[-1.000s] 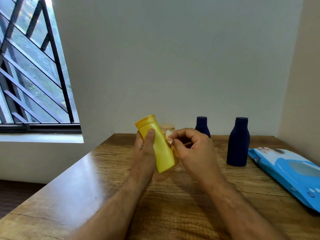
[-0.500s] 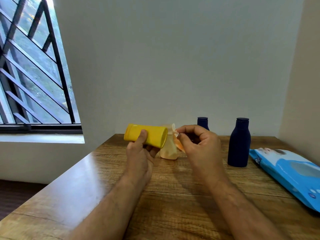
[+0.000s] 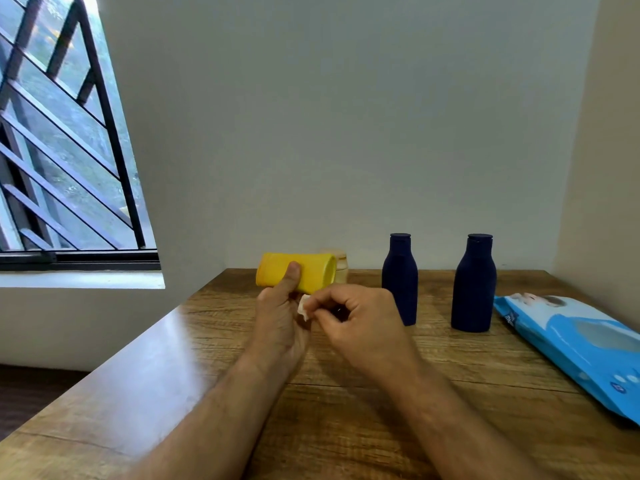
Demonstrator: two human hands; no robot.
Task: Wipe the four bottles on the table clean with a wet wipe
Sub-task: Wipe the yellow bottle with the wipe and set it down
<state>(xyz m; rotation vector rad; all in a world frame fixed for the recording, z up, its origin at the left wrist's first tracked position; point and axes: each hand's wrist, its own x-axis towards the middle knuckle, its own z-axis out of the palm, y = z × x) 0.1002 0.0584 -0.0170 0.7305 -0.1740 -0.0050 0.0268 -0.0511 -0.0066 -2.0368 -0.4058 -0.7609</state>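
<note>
A barred window [image 3: 62, 133] sits far left of the yellow bottle [image 3: 296, 276], beyond the edge of the wooden surface [image 3: 173, 358]. The left hand [image 3: 282, 323] holds the yellow bottle lying sideways above the surface, thumb pressed across its front and fingers curled round it from behind, its open-looking end turned right. Just below and to the right of the yellow bottle, the right hand [image 3: 356, 318] pinches a small white wipe [image 3: 304, 306] between thumb and curled fingers; whether the wipe touches the bottle cannot be told. Right behind the yellow bottle a cream bottle [image 3: 341, 268] stands mostly hidden. Further right of the yellow bottle two dark blue bottles [image 3: 400, 278] [image 3: 473, 282] stand upright on the surface, apart from each other. Farthest right lies a blue wipes pack [image 3: 575, 344], flat on the surface near the wall.
</note>
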